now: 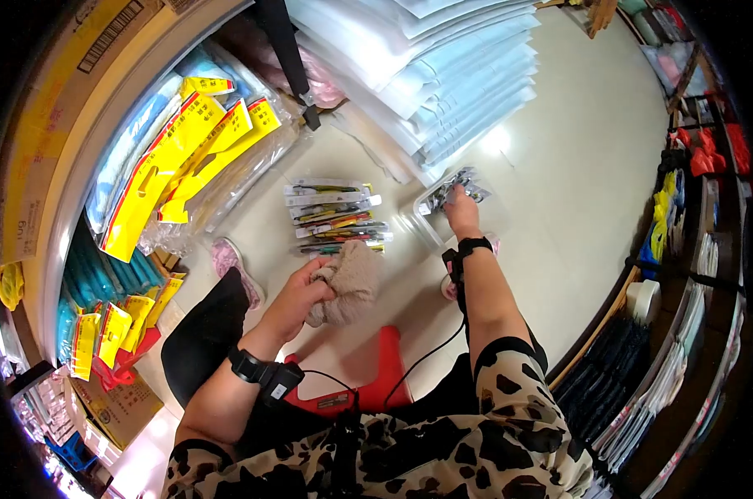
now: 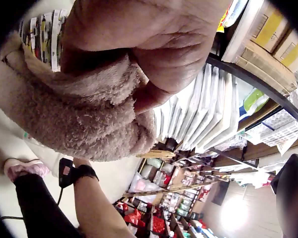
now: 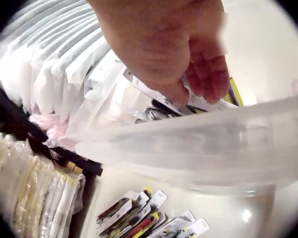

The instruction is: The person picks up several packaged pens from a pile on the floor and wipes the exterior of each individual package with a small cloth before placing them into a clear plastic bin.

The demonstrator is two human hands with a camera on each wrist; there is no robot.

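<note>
My left hand (image 1: 297,295) grips a bunched beige fluffy cloth (image 1: 347,283), like a small towel; its pile fills the left wrist view, with the fingers (image 2: 149,96) curled into it. My right hand (image 1: 464,214) reaches into a clear plastic bin (image 1: 418,226) on the floor. Inside are several small items on white cards (image 1: 468,180). In the right wrist view, thumb and curled fingers (image 3: 208,82) close on one of these carded packages (image 3: 161,104), behind the bin's translucent wall. Rows of slim carded packages (image 1: 335,212) lie on the floor left of the bin.
Stacked white plastic-wrapped sheets (image 1: 468,91) rise behind the bin. Yellow-labelled bagged goods (image 1: 156,179) fill the shelf on the left. Stocked racks (image 1: 680,316) line the right side. A red stool (image 1: 385,358) is under the person, near pink shoes (image 1: 235,270).
</note>
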